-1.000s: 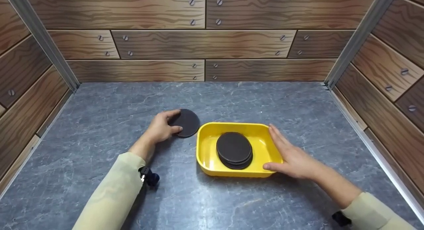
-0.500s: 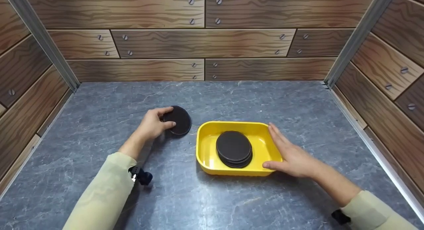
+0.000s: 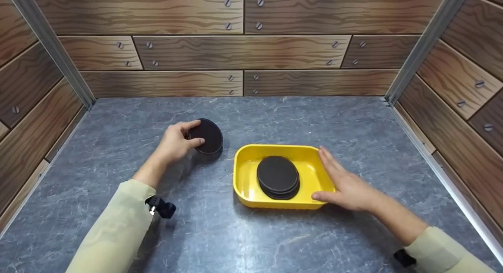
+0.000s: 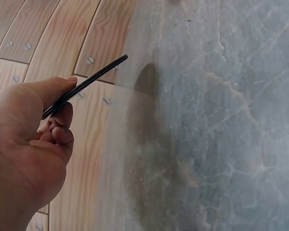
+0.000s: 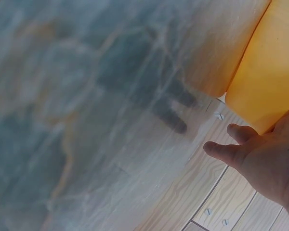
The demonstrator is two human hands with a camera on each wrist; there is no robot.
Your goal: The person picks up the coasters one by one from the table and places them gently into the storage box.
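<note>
My left hand (image 3: 175, 143) pinches a round black coaster (image 3: 209, 136) with a stitched edge, the thumb on its face. The left wrist view shows this coaster (image 4: 94, 79) edge-on, tilted and raised off the table. Right of it stands a yellow plastic tray (image 3: 245, 167), with a stack of similar black coasters (image 3: 278, 174) lying near its middle. At the tray's right end, my right hand (image 3: 347, 188) holds the wall, thumb over the rim and fingers along the outside. In the right wrist view, two fingers stretch past the yellow wall (image 5: 265, 72).
The grey marbled tabletop (image 3: 251, 120) is bounded by wood-patterned panels (image 3: 243, 53) at the back and both sides. Metal corner posts (image 3: 420, 49) stand at the back corners. A small black camera (image 3: 167, 209) is strapped to the left wrist.
My left hand has moved left and away from me with the coaster, which has lifted and tilted off the table. The right hand, tray and stack stay in place.
</note>
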